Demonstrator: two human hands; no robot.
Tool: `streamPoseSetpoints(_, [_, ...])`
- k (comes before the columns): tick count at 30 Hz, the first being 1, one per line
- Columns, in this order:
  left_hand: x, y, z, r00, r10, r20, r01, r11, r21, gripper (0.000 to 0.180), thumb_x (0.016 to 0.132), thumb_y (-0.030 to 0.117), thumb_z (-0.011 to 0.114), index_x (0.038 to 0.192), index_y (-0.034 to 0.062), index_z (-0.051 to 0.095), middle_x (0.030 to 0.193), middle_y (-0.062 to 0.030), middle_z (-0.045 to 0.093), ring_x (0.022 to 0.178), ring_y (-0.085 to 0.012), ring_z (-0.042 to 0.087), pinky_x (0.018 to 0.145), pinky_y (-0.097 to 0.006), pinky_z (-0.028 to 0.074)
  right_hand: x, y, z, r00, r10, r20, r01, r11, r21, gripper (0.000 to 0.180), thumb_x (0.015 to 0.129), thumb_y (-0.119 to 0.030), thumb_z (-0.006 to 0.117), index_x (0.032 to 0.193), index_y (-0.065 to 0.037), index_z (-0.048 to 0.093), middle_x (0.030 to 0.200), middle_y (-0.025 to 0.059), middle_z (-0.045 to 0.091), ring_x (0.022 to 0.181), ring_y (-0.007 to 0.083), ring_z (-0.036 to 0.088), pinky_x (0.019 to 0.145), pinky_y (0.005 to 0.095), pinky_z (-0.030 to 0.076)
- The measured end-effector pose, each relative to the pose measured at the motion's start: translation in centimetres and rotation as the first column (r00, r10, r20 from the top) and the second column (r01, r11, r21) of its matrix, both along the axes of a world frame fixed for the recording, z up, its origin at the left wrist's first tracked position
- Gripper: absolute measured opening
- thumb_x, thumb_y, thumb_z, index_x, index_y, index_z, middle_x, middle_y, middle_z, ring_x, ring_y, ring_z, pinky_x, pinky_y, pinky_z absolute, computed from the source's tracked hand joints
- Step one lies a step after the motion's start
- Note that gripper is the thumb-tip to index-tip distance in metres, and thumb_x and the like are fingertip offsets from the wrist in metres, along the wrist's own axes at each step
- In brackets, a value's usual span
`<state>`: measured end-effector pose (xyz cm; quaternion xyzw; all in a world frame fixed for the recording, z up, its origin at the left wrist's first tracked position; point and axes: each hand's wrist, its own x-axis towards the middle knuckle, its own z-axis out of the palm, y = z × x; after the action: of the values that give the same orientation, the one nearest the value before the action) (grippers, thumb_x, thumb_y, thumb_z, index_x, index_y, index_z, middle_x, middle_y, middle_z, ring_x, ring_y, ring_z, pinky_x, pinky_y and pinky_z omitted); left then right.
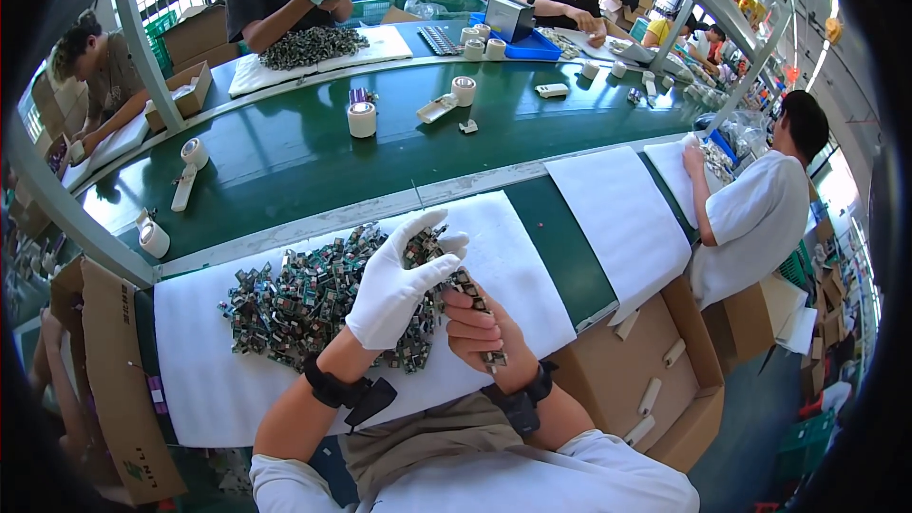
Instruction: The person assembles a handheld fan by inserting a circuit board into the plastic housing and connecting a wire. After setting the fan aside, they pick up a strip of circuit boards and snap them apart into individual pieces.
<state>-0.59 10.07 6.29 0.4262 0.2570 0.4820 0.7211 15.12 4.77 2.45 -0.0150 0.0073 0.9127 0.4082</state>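
A heap of small green circuit boards (290,299) with metal parts lies on a white foam sheet (204,399) in front of me. Above the heap's right side, my left hand (394,280), in a white glove, is curled around several of these boards, which show between thumb and fingers. My bare right hand (486,334) grips a row of stacked circuit boards (465,283) that slants from the left hand's thumb down past the right palm. The two hands nearly meet at the row's upper end. The fingers cover part of what each hand holds.
Beyond the sheet runs a green conveyor belt (304,157) carrying white cylindrical devices (362,120). An open cardboard box (698,423) with white pieces is at my right; another cardboard box (119,361) stands left. A metal post (71,199) rises at the left. Co-workers sit across and to the right.
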Motion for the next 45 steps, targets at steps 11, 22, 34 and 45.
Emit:
streamPoseSetpoints(11, [0.3,-0.4,0.2,0.971,0.081,-0.226,-0.069,0.996,0.061,0.055,0.092,0.004,0.069,0.142,-0.0001,0.046,0.126,-0.0155,0.064,0.112,-0.017,0.063,0.095,-0.029,0.052,-0.9,-0.2,1.3,0.942,-0.118,0.314,0.136,0.99,-0.034,0.03,0.109,-0.027,0.04,0.093,-0.003,0.049,0.061,-0.0013,0.044,0.043,0.0049,0.039,0.034,0.0176,0.033])
streamPoseSetpoints(22, [0.1,-0.6,1.3,0.946,0.096,-0.31,-0.078,0.995,0.07,0.054,0.091,0.007,0.071,0.14,0.0013,0.049,0.119,-0.0122,0.068,0.104,-0.0128,0.064,0.091,-0.026,0.053,-1.3,-0.1,1.6,0.874,-0.171,0.455,0.12,0.983,0.138,0.039,0.108,-0.036,0.043,0.094,-0.001,0.05,0.061,-0.0012,0.043,0.047,0.0063,0.039,0.033,0.0183,0.034])
streamPoseSetpoints(34, [-0.6,0.2,0.0,0.995,-0.098,-0.038,0.097,0.995,-0.01,0.058,0.089,0.002,0.067,0.144,0.0035,0.048,0.124,-0.0176,0.065,0.107,-0.0219,0.066,0.097,-0.033,0.051,-0.6,0.2,-0.6,0.95,0.112,-0.292,-0.152,0.981,-0.12,0.041,0.108,-0.036,0.041,0.092,0.0,0.05,0.058,0.0011,0.045,0.042,0.0082,0.042,0.035,0.0207,0.044])
streamPoseSetpoints(45, [0.2,-1.1,1.6,0.903,0.051,-0.426,0.01,0.99,0.14,0.066,0.086,0.005,0.075,0.145,0.0013,0.045,0.122,-0.0122,0.066,0.103,-0.0144,0.065,0.091,-0.027,0.053,-1.9,-0.9,3.6,0.809,-0.13,0.573,0.188,0.981,-0.043,0.044,0.109,-0.042,0.037,0.089,-0.005,0.05,0.056,-0.0005,0.042,0.04,0.0079,0.035,0.035,0.0188,0.031])
